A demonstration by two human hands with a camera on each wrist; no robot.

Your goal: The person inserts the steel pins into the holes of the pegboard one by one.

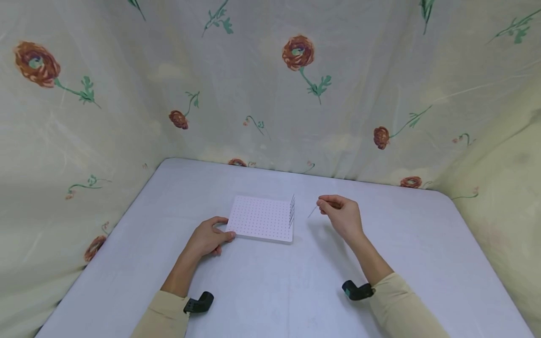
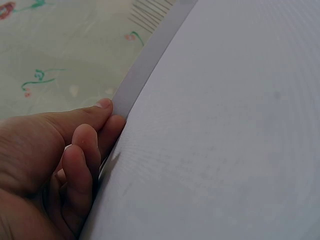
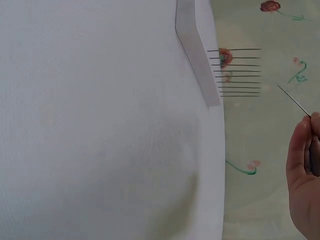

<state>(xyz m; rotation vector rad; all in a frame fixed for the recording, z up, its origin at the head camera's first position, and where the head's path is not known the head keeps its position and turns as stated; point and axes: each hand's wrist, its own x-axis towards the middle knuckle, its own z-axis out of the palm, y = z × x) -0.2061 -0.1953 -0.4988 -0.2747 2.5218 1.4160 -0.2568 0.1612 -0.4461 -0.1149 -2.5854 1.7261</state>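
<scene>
A white board (image 1: pixel 258 218) with a grid of small holes lies flat on the table. Several thin metal pins (image 1: pixel 291 211) stand upright in a row along its right side. My left hand (image 1: pixel 207 238) grips the board's near left corner between thumb and fingers; the left wrist view shows its fingertips (image 2: pixel 105 104) against the board's edge. To the right of the board, my right hand (image 1: pixel 343 218) is raised above the table. It pinches one thin metal pin (image 3: pixel 294 100) between thumb and fingertips, the free end slanting down toward the board, apart from the standing pins.
A white cloth (image 1: pixel 262 291) covers the table. Pale curtains (image 1: pixel 253 84) printed with red flowers hang behind it and at both sides. A black wrist camera (image 1: pixel 199 303) sits on the left forearm, and another camera (image 1: pixel 357 290) on the right.
</scene>
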